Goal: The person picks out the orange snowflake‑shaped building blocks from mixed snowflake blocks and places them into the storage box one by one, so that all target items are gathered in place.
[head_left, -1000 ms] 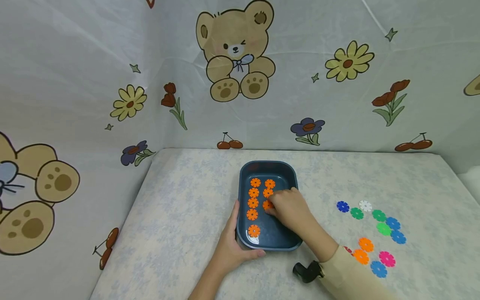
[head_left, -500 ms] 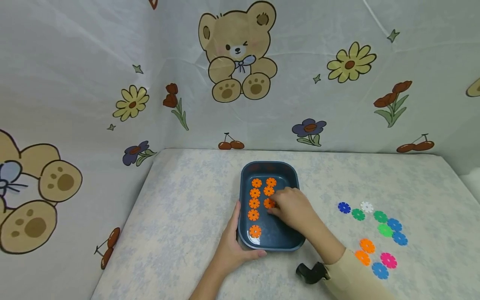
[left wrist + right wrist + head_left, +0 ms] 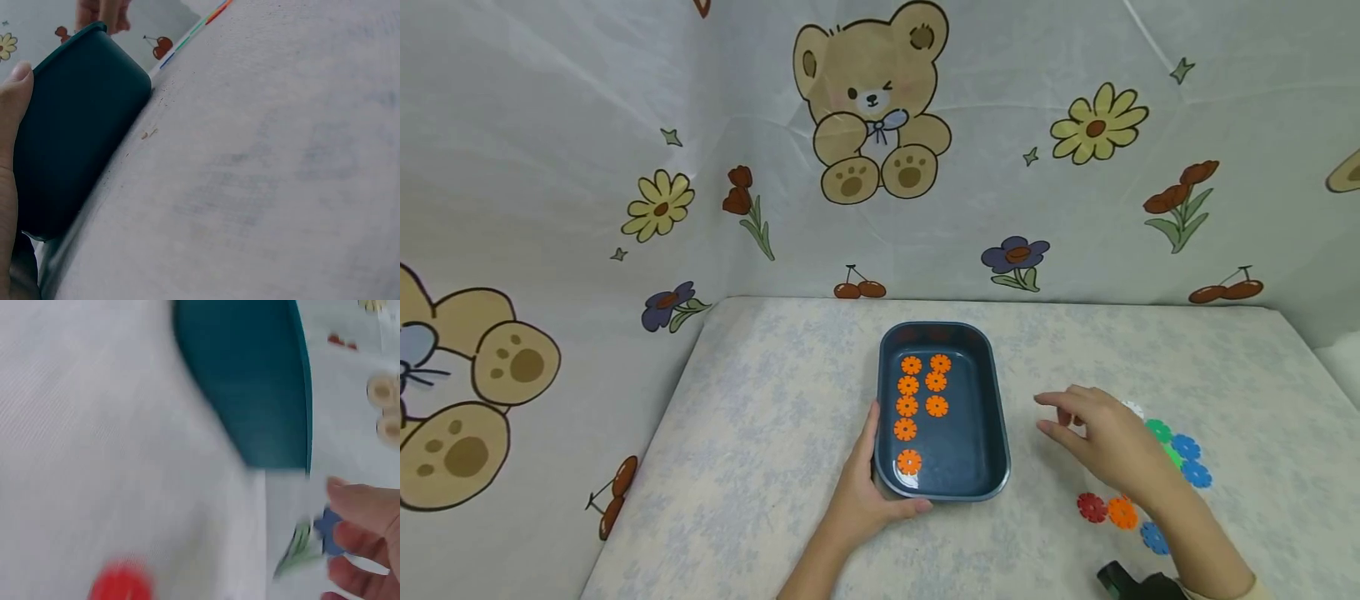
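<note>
A dark blue tray point(image 3: 973, 442) stands on the table, its left near corner gripped by my left hand point(image 3: 863, 492), the thumb along the near side. Inside it, orange snowflake-like discs point(image 3: 907, 406) form a left column of several, beside a right column of three point(image 3: 936, 406). My right hand point(image 3: 1101, 433) is apart from the tray, to its right, with loosely bent fingers and nothing visible between them. Under and around that hand lie loose discs: a red one point(image 3: 1092, 507), an orange one point(image 3: 1123, 512), blue ones point(image 3: 1196, 474) and green ones point(image 3: 1158, 431); the hand and forearm hide some.
A black wrist camera point(image 3: 1138, 583) sits on the right forearm. Behind the table point(image 3: 760, 400) hangs a pale cloth point(image 3: 925, 242) printed with bears and flowers, also along the left side. The right wrist view is blurred, with the tray wall point(image 3: 256, 381) in it.
My right hand has left the tray and moved right, over the loose discs. The third orange disc of the right column now shows whole. My left hand stays on the tray.
</note>
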`<state>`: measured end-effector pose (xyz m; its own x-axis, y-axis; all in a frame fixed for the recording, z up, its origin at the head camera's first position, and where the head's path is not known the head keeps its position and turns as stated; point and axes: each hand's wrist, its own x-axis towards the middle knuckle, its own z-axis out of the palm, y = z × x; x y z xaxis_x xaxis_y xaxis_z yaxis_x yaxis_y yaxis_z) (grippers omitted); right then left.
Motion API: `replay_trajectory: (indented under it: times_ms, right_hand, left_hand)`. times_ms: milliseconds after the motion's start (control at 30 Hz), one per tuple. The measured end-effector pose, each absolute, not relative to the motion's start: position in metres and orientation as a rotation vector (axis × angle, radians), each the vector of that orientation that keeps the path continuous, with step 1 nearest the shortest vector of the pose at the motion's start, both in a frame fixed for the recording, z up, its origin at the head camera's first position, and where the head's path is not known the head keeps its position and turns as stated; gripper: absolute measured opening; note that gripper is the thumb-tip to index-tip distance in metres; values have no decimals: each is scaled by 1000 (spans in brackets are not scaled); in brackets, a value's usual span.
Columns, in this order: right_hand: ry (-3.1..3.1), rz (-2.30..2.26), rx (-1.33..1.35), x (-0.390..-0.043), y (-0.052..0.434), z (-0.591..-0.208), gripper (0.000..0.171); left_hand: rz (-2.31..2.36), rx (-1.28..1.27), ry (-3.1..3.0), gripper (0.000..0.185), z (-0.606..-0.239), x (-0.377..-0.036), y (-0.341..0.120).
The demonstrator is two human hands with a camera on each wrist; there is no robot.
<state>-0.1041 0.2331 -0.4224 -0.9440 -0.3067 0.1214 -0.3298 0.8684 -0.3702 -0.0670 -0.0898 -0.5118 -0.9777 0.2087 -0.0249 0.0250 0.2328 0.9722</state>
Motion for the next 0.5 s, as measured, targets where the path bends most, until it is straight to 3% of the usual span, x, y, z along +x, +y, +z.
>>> replay_trajectory:
  times_ms: [267, 500]
  right_hand:
    - [-3373, 632, 349, -75, 314, -444, 49]
    - [-3474, 630, 319, -61, 344, -464, 49]
  left_hand:
    - [1839, 233, 2348, 132, -512, -67, -90]
    - [1837, 247, 2356, 131, -512, -67, -89]
